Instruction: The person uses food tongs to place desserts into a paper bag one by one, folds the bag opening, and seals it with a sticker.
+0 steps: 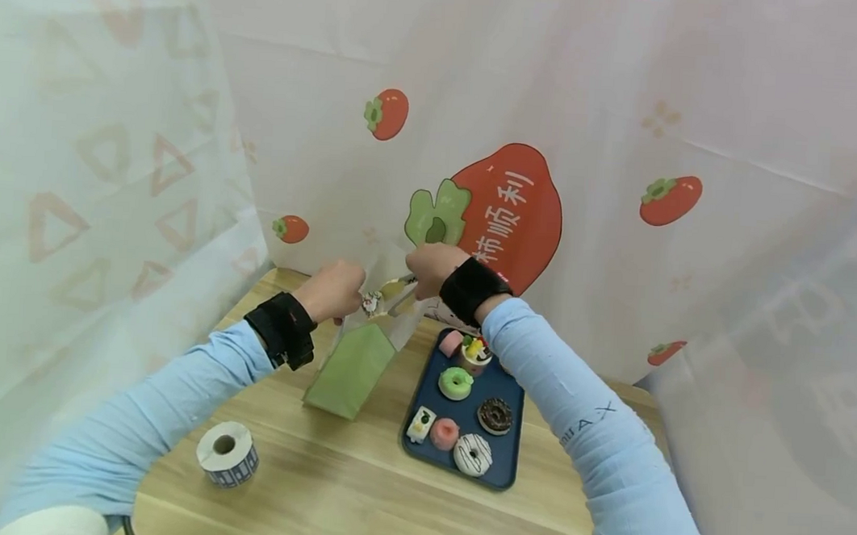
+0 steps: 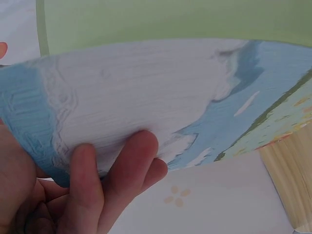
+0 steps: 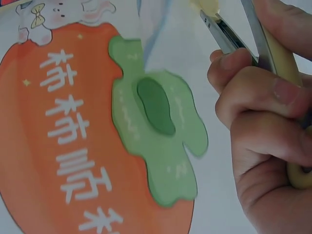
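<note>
My left hand (image 1: pixel 333 289) grips the upper side of a paper bag (image 1: pixel 354 370). In the left wrist view, two fingertips lie on the bag's painted white and blue panel (image 2: pixel 141 87), with its green side above. The bag leans on the table, its mouth upward. My right hand (image 1: pixel 434 268) is over the mouth, fingers curled round food tongs (image 3: pixel 226 39) with metal arms and pale yellow parts. The tongs point into the bag, where pale yellow shapes and a small patterned patch show. I cannot tell whether the tongs hold anything.
Right of the bag lies a dark blue tray (image 1: pixel 410 454) bearing several pastries, among them a green donut (image 1: pixel 455 384), a chocolate donut (image 1: pixel 495 416) and a white striped donut (image 1: pixel 473 455). A label roll (image 1: pixel 228 454) stands front left. Printed curtains (image 1: pixel 319 132) enclose the wooden table.
</note>
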A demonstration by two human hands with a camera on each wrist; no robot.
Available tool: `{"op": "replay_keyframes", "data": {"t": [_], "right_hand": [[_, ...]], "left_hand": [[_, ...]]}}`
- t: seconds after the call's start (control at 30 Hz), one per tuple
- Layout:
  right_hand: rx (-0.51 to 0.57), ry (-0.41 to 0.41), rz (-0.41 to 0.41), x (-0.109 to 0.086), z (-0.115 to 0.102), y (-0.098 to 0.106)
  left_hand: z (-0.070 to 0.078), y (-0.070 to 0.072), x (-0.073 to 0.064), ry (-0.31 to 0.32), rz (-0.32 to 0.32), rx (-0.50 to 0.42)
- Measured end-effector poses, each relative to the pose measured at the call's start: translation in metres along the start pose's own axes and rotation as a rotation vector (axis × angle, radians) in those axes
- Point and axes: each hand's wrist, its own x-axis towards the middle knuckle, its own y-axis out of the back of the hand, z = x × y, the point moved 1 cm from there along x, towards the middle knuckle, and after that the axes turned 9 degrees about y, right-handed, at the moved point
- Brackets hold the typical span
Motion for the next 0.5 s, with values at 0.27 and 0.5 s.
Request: {"op": "replay_keyframes", "data": {"t": [0.27, 0.5], "right_hand": [[-0.105, 0.032, 0.015, 0.036, -0.013, -0.039], [-0.172, 0.038, 0.058, 0.060, -0.015, -0.064]], "left_hand": [[-0.002, -0.004, -0.001, -0.006, -0.011, -0.043], [-0.001, -0.002, -0.001, 0.006, -0.019, -0.061]]}}
